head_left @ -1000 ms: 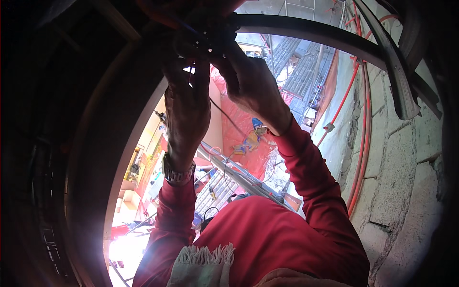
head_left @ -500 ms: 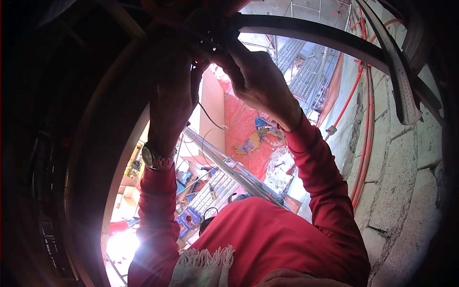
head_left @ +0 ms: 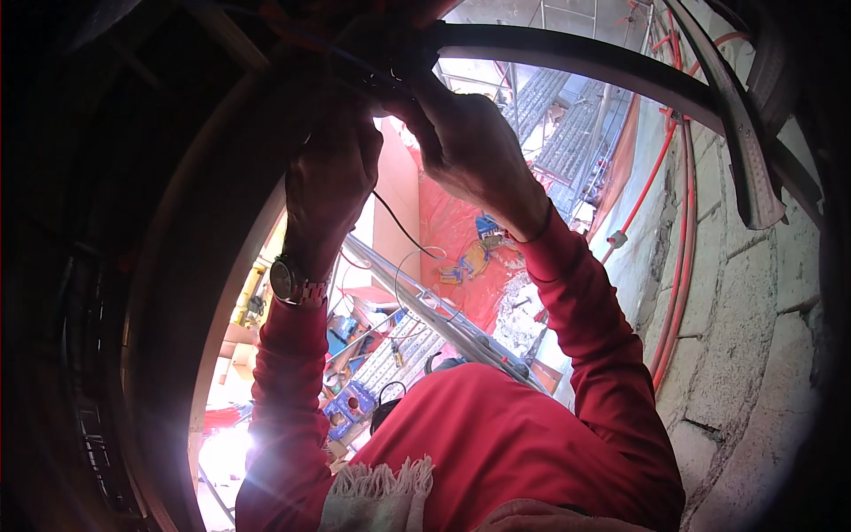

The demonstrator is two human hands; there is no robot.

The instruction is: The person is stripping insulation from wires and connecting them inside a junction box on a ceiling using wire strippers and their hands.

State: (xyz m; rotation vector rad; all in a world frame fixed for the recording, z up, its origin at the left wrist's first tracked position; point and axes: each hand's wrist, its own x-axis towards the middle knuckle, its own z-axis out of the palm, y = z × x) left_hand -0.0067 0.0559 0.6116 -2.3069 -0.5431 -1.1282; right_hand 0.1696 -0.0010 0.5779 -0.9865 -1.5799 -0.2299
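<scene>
Both of my arms are raised toward a dark overhead area, where shadow hides most of the fingertips. My left hand (head_left: 330,177) is closed, with fingers curled, and wears a wristwatch (head_left: 284,280) at its wrist. A thin dark cable (head_left: 401,227) comes out beside this hand and trails down, continuing as a paler loop. My right hand (head_left: 479,146) reaches up from the right, fingers bent and pressed together at dark parts overhead. What it grips cannot be made out. A thin blue wire (head_left: 355,60) shows faintly above the hands.
A thick dark curved conduit (head_left: 576,58) runs from the hands' work spot to the right, near a hanging grey strip (head_left: 753,177). Red tubes (head_left: 678,266) run along the block wall (head_left: 753,328). Below are metal scaffold tubes (head_left: 425,306), red sheeting (head_left: 443,208) and scattered tools.
My left hand has moved slightly down and turned, its fingers more curled. The dark cable has swung down and right with its loop. My right hand has shifted only slightly.
</scene>
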